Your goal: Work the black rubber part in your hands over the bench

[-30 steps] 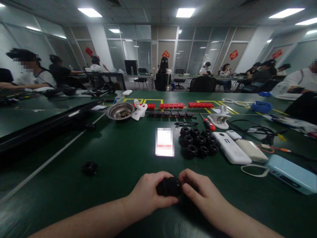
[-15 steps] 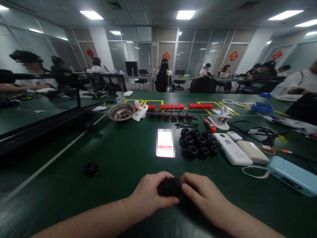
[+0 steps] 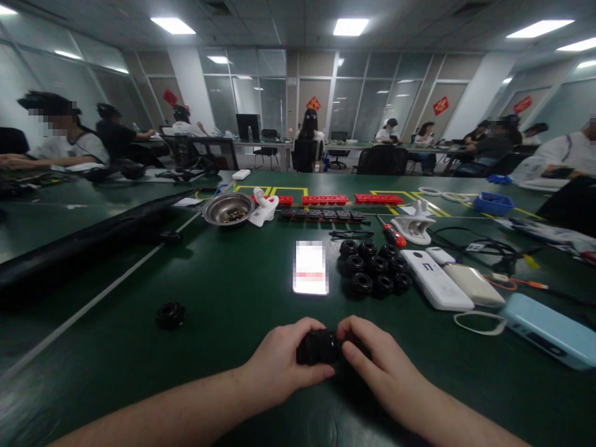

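I hold a black round fitting (image 3: pixel 319 347) between my two hands, low over the green table (image 3: pixel 223 292). My left hand (image 3: pixel 279 360) is closed around its left side, and my right hand (image 3: pixel 372 360) pinches its right end with thumb and fingers. It looks like hard, ribbed plastic, short and cylindrical. More black rings (image 3: pixel 375 266) of similar shape lie in a group farther from me, beside a lit phone (image 3: pixel 310 267).
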The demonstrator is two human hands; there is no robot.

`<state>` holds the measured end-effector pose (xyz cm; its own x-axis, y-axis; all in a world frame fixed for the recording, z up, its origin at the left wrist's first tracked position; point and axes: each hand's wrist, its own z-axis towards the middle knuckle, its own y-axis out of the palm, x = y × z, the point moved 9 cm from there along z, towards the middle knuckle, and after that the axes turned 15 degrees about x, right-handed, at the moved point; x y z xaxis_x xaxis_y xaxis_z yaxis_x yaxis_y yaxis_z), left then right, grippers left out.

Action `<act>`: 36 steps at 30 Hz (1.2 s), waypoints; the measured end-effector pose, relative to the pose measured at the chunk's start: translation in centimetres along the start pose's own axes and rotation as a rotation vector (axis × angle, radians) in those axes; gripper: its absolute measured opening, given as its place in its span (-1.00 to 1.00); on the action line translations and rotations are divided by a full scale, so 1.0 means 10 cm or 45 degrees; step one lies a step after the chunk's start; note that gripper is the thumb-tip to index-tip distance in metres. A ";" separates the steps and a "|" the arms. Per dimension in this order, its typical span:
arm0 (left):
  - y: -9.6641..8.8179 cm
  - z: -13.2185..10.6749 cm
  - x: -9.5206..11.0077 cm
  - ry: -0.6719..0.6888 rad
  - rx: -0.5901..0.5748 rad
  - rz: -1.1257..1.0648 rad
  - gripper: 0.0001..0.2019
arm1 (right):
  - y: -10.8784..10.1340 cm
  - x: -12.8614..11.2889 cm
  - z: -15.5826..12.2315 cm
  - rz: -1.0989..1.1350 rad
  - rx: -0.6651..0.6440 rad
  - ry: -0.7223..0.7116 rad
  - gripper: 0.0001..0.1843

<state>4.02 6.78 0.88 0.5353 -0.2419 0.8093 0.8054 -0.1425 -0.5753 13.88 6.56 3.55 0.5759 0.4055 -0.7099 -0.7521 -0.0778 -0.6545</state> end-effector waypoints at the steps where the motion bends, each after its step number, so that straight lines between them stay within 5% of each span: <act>1: 0.00 0.00 -0.01 -0.001 0.002 0.015 -0.62 | 0.02 0.03 0.00 -0.031 -0.007 0.015 -0.79; 7: 0.01 0.01 -0.06 -0.042 -0.005 0.044 -0.53 | 0.08 0.05 0.00 -0.049 -0.072 0.049 -0.91; 11: 0.02 0.00 -0.03 -0.017 -0.056 0.038 -0.61 | 0.04 -0.03 0.00 0.047 -0.048 -0.005 -0.76; 22: 0.01 0.00 -0.06 -0.024 -0.019 0.100 -0.54 | 0.07 0.04 0.01 -0.040 -0.100 0.059 -0.92; 29: 0.04 -0.01 -0.03 0.003 -0.067 0.112 -0.66 | 0.07 0.02 -0.01 -0.021 -0.108 0.050 -0.88; 36: 0.02 -0.01 -0.03 -0.020 -0.030 0.118 -0.56 | 0.12 0.06 0.00 -0.128 -0.133 0.076 -0.86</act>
<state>4.00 6.74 0.50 0.6112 -0.2398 0.7543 0.7463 -0.1427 -0.6501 13.34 6.72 2.32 0.6670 0.3616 -0.6515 -0.6539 -0.1350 -0.7444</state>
